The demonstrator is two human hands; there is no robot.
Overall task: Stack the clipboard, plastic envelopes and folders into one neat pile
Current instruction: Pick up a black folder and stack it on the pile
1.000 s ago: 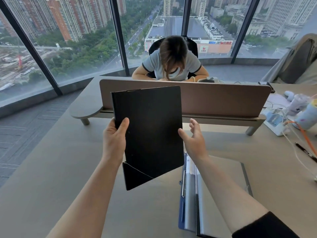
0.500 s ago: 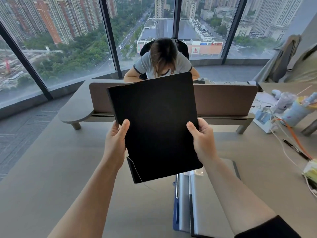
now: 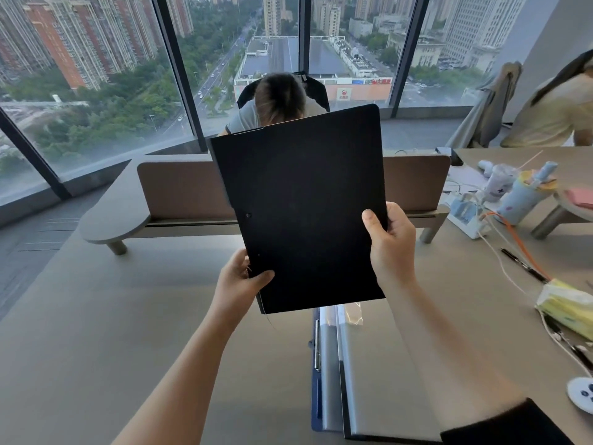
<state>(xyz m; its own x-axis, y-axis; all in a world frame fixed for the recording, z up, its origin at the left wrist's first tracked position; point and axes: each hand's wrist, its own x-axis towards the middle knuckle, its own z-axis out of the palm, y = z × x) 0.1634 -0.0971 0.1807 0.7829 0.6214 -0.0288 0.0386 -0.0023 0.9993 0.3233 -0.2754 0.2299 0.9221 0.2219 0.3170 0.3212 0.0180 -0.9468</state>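
Observation:
I hold a black folder (image 3: 305, 207) upright in the air above the grey desk, its flat face toward me. My left hand (image 3: 239, 277) grips its lower left corner, and my right hand (image 3: 390, 245) grips its right edge. Below it on the desk lies a pile: a blue clipboard (image 3: 316, 380) with a metal clip at the bottom, with translucent grey plastic envelopes (image 3: 378, 374) lying on it. The folder's lower edge hangs just over the pile's far end.
A brown divider panel (image 3: 179, 191) crosses the desk behind the folder, with a person seated beyond it. To the right lie a power strip (image 3: 465, 216), an orange cable, a black pen (image 3: 523, 264), a yellow tissue pack (image 3: 568, 306) and cups. Another person sits at far right.
The folder has risen and swung more upright. My right hand has taken hold higher on its right edge, and my left hand has slid down to the lower left corner.

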